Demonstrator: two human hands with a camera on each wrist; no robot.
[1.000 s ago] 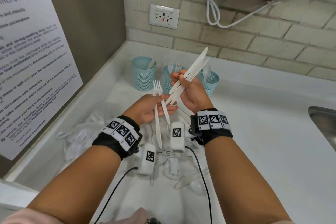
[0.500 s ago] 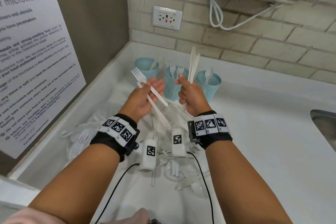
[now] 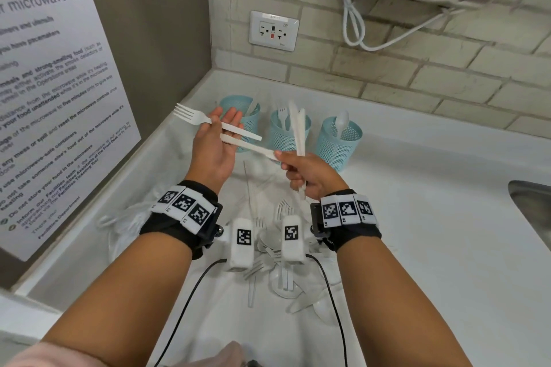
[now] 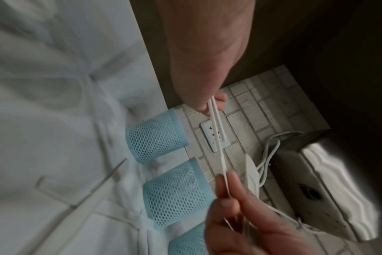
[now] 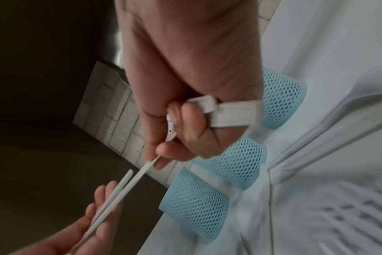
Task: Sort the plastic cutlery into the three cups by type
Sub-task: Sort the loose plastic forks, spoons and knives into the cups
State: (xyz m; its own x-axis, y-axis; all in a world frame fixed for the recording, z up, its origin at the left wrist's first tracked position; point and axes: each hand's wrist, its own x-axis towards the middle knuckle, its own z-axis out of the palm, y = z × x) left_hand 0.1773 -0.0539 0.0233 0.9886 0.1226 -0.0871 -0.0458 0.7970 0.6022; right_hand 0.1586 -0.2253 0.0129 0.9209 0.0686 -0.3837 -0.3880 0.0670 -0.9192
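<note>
Three blue mesh cups stand in a row by the back wall: the left cup (image 3: pixel 240 121) has a knife in it, the middle cup (image 3: pixel 287 135) forks, the right cup (image 3: pixel 338 144) a spoon. My left hand (image 3: pixel 219 131) is palm up in front of the left cup, fingers straight, with two white forks (image 3: pixel 208 121) lying across it under the thumb. My right hand (image 3: pixel 298 171) grips a bunch of white knives (image 3: pixel 299 128) upright in front of the middle cup. Its thumb and forefinger also pinch the end of the lower fork's handle (image 3: pixel 253 147).
Loose white cutlery (image 3: pixel 268 262) lies heaped on the white counter below my wrists, beside a clear plastic bag (image 3: pixel 125 223). A steel sink (image 3: pixel 533 205) is at the right edge. A poster covers the left wall; an outlet (image 3: pixel 273 30) and a cord hang behind.
The forks have come apart from the knives and swung left with my left hand. The knives have turned upright. My right fingertips now pinch one fork handle's end.
</note>
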